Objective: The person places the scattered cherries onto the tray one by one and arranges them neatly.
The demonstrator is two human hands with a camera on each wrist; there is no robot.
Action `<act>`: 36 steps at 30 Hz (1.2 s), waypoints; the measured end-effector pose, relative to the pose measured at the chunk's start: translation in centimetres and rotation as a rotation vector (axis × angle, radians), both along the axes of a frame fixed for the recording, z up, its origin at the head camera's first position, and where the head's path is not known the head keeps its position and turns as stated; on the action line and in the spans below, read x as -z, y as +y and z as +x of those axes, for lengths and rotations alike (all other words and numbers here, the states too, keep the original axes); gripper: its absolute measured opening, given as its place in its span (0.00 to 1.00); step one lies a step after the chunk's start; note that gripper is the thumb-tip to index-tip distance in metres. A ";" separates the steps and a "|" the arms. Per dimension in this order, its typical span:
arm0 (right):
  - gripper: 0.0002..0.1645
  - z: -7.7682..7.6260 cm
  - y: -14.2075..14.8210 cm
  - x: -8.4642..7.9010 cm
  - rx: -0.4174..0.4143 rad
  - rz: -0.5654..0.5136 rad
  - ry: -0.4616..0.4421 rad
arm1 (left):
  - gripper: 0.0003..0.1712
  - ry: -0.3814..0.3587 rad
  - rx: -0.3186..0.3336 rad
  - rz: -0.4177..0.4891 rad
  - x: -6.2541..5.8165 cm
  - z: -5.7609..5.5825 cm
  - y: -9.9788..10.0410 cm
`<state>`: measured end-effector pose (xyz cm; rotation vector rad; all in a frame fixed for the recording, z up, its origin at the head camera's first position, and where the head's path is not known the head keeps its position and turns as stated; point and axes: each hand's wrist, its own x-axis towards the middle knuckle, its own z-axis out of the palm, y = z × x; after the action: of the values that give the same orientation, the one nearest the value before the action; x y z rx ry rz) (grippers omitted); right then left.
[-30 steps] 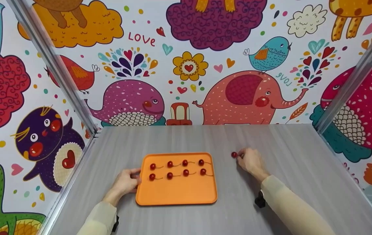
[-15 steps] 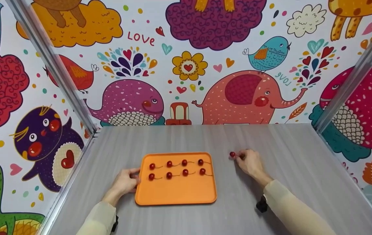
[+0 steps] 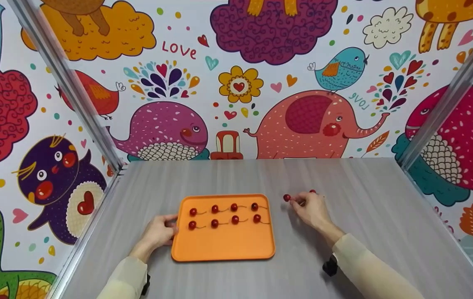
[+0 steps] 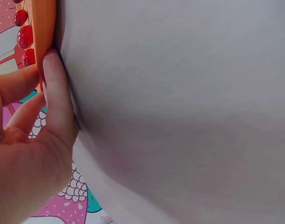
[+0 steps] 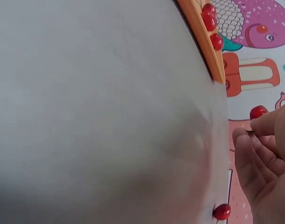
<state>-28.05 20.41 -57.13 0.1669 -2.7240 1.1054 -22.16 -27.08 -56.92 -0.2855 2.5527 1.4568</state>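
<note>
Left of centre on the table lies an orange tray (image 3: 224, 247). It bears two rows of red cherries (image 3: 214, 223) with thin stems. My left hand (image 3: 158, 232) grips the tray's left edge; the left wrist view shows the rim between thumb and fingers (image 4: 21, 86). To the right of the tray, my right hand (image 3: 312, 209) pinches a cherry (image 3: 287, 198) between thumb and fingertips, seemingly by its stem. The fruit sticks out beyond the fingers, above the table. Another cherry (image 5: 222, 212) sits on the table behind the right hand, partly hidden in the head view.
The grey wood-grain table (image 3: 236, 280) ends at a back wall (image 3: 236, 120) printed with cartoon animals. Metal posts (image 3: 74, 91) stand at the corners. Black wrist bands (image 3: 330, 265) sit at both cuffs.
My right hand has moved a little left toward the tray with the pinched cherry. Another cherry has come into sight behind that hand. The left hand and tray stay put.
</note>
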 end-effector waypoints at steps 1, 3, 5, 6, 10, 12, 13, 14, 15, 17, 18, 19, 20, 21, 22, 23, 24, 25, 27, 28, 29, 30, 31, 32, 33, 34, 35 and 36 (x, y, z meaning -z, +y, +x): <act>0.03 0.1 -0.2 0.0 -0.001 -0.003 -0.003 | 0.33 -0.002 -0.002 -0.004 0.1 0.0 0.0; 0.03 0.2 -0.6 0.0 -0.011 -0.013 -0.003 | 0.33 0.000 0.001 -0.013 0.1 0.0 0.0; 0.03 0.3 -0.9 0.0 -0.026 -0.026 -0.005 | 0.33 -0.003 -0.002 -0.017 0.1 0.0 0.0; 0.03 0.4 -1.1 0.0 -0.033 -0.032 -0.004 | 0.33 -0.003 -0.001 -0.020 0.1 0.0 0.0; 0.03 0.5 -1.7 -0.1 -0.057 -0.072 -0.022 | 0.34 -0.005 -0.003 -0.021 0.0 0.1 0.0; 0.03 0.7 -1.9 -0.2 -0.062 -0.089 -0.038 | 0.34 -0.004 -0.003 -0.016 0.0 0.1 0.1; 0.03 0.7 -2.1 -0.3 -0.063 -0.092 -0.047 | 0.34 -0.004 -0.004 -0.012 0.0 0.1 0.1; 0.04 0.7 -2.2 -0.4 -0.065 -0.093 -0.057 | 0.34 -0.003 -0.004 -0.008 0.0 0.1 0.0; 0.04 0.7 -2.3 -0.5 -0.067 -0.093 -0.069 | 0.34 -0.001 -0.004 -0.004 0.0 0.1 0.0; 0.04 0.8 -2.5 -0.6 -0.076 -0.088 -0.073 | 0.34 0.001 -0.002 0.002 -0.1 0.1 0.0; 0.04 0.8 -2.6 -0.6 -0.086 -0.088 -0.074 | 0.34 0.002 0.000 0.003 -0.1 0.1 0.0; 0.04 0.8 -2.7 -0.7 -0.098 -0.089 -0.070 | 0.34 0.001 0.000 0.004 0.0 0.1 0.0; 0.04 0.8 -2.8 -0.7 -0.113 -0.092 -0.064 | 0.34 0.000 0.002 0.004 0.0 0.1 0.0; 0.04 0.8 -2.9 -0.8 -0.129 -0.096 -0.055 | 0.34 -0.002 0.000 0.005 0.0 0.1 0.0; 0.04 0.8 -3.1 -0.9 -0.141 -0.099 -0.049 | 0.34 -0.003 0.002 0.004 0.0 0.1 0.0; 0.04 0.8 -3.3 -1.0 -0.155 -0.106 -0.041 | 0.34 -0.002 0.001 0.007 0.0 0.0 0.0; 0.04 0.8 -3.4 -1.1 -0.162 -0.115 -0.044 | 0.34 -0.001 0.001 0.009 0.0 0.0 0.0; 0.04 0.9 -3.6 -1.2 -0.165 -0.121 -0.048 | 0.35 -0.001 0.000 0.011 0.0 0.0 0.0; 0.04 1.0 -3.9 -1.4 -0.175 -0.140 -0.064 | 0.35 0.004 -0.001 0.016 0.0 0.0 0.0; 0.04 1.0 -4.1 -1.5 -0.177 -0.149 -0.076 | 0.35 0.007 0.001 0.018 0.0 0.0 0.0; 0.04 1.0 -4.3 -1.5 -0.184 -0.158 -0.085 | 0.36 0.008 0.001 0.021 0.0 0.0 0.0; 0.04 1.1 -4.5 -1.6 -0.188 -0.165 -0.095 | 0.36 0.008 0.001 0.020 0.0 0.0 0.0; 0.04 1.1 -4.7 -1.7 -0.199 -0.175 -0.103 | 0.36 0.008 0.001 0.018 0.0 0.0 0.0; 0.04 1.2 -4.9 -1.7 -0.211 -0.186 -0.111 | 0.36 0.009 0.001 0.019 0.1 0.0 0.0; 0.04 1.2 -5.1 -1.7 -0.219 -0.196 -0.119 | 0.36 0.010 0.001 0.019 0.1 0.0 0.0; 0.05 1.3 -5.3 -1.7 -0.226 -0.208 -0.128 | 0.36 0.011 0.002 0.017 0.1 0.0 0.0; 0.05 1.4 -5.5 -1.7 -0.239 -0.225 -0.137 | 0.36 0.011 0.001 0.016 0.1 0.0 0.0; 0.05 1.4 -5.8 -1.7 -0.249 -0.245 -0.148 | 0.35 0.012 0.002 0.016 0.1 0.0 0.0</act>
<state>-26.64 14.66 -55.43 0.4105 -2.7166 1.5667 -22.16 -27.12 -57.03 -0.2728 2.5492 1.4822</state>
